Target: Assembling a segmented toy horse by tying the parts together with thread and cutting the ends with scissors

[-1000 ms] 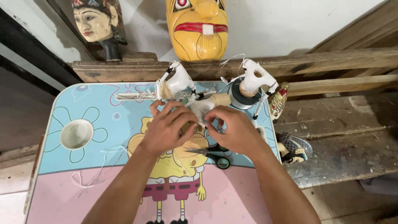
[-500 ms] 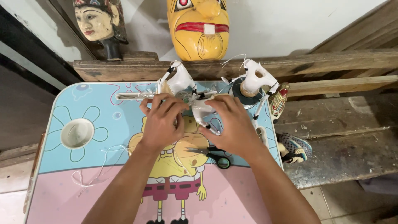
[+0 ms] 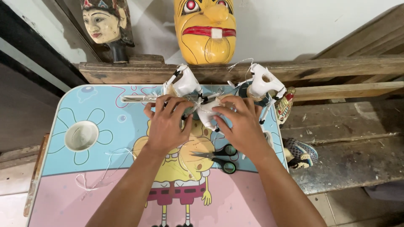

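Both my hands sit close together over the far middle of a small cartoon-printed folding table [image 3: 84,185]. My left hand [image 3: 167,124] and my right hand [image 3: 240,122] are closed around a small white carved puppet piece [image 3: 207,115] with thin string on it. Just beyond my left fingers stands another white carved figure [image 3: 185,82]. A third white figure [image 3: 264,82] stands on a dark round base beyond my right hand. Black-handled scissors [image 3: 219,157] lie on the table under my right wrist.
A round cup hole [image 3: 82,135] is in the table's left side, with loose white thread [image 3: 101,172] near it. A yellow wooden mask [image 3: 206,29] and a painted carved head [image 3: 105,25] stand on the wooden ledge behind. A painted puppet [image 3: 301,153] lies on the bench at right.
My hands have shifted slightly on the white piece, the right hand now covering more of it. Nothing else on the table has moved.
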